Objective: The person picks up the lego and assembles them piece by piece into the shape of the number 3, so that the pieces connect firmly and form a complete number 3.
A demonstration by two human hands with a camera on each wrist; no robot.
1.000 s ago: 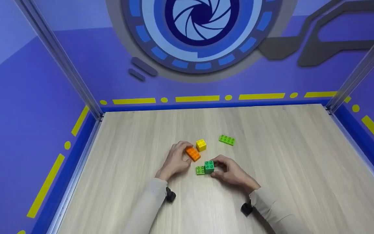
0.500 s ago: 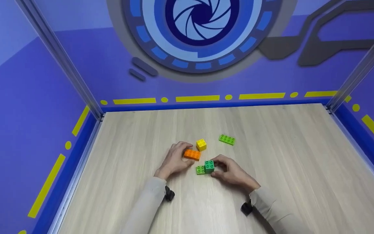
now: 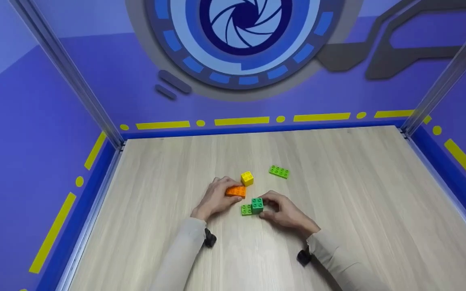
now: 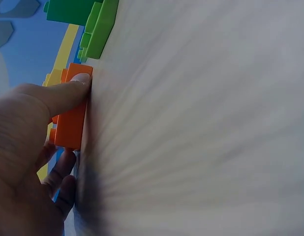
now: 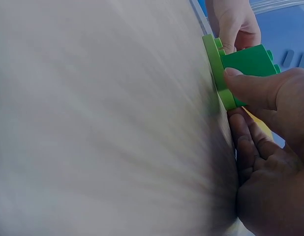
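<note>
My left hand (image 3: 217, 197) grips an orange building brick (image 3: 236, 191) on the table, its thumb on the near long side and fingers at the far side. In the left wrist view the thumb presses the side of the orange brick (image 4: 71, 120). My right hand (image 3: 284, 210) holds a dark green square brick (image 3: 257, 205) between thumb and fingers. That brick sits on the right half of a flat light green brick (image 3: 246, 209), whose left studs show. The right wrist view has the thumb on the dark green brick (image 5: 250, 61) right above the light green one (image 5: 218, 69).
A yellow square brick (image 3: 247, 178) stands just behind the orange brick. Farther back to the right lies another flat light green brick (image 3: 279, 171). The wooden table (image 3: 338, 182) is bounded by blue printed walls (image 3: 55, 121) and metal posts at the corners.
My left hand has turned the orange brick from slanting to lying nearly sideways, and its thumb has closed onto the near side. The right hand keeps hold of the dark green brick.
</note>
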